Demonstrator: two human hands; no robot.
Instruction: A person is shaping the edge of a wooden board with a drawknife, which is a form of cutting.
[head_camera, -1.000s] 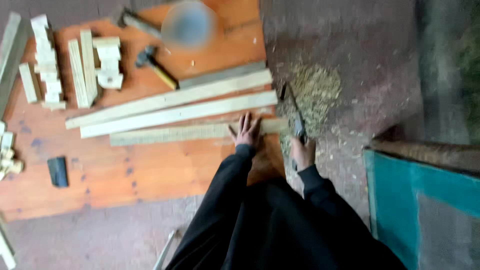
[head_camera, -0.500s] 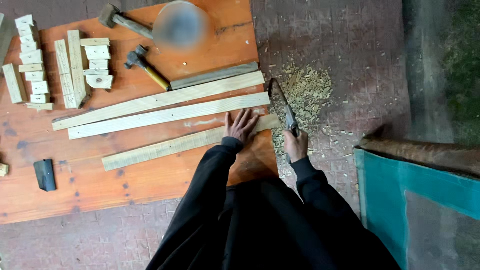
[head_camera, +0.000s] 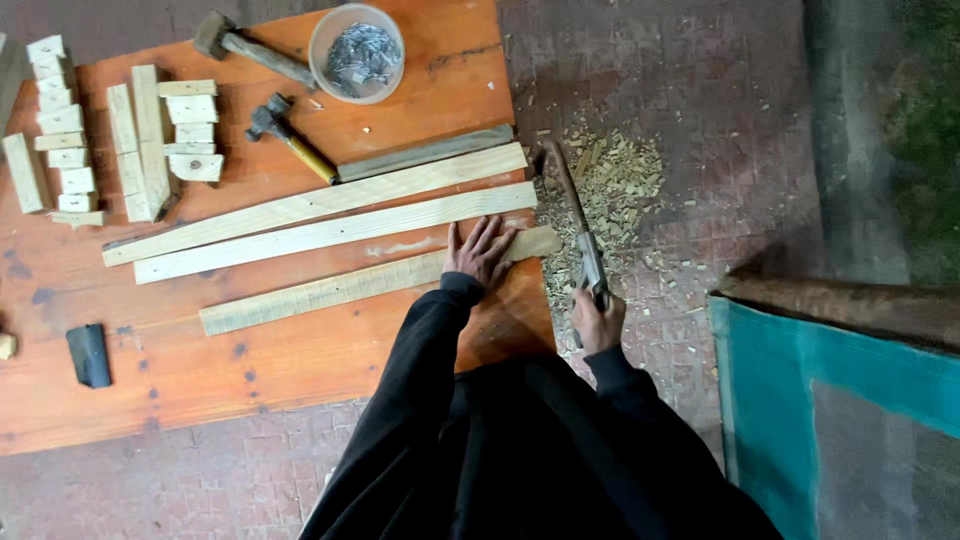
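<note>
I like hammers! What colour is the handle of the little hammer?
Yellow; the little hammer shows in the head view.

single head-mounted view, looking pretty much straight down, fairly high above the orange board, hands at lower centre

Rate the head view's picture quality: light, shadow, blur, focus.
Head view: soft, even light with no glare; faint shadows under the wooden slats and hammers; sharp across the orange board, left hand, right hand and its saw; the dark upper right corner loses detail; no motion blur.
</note>
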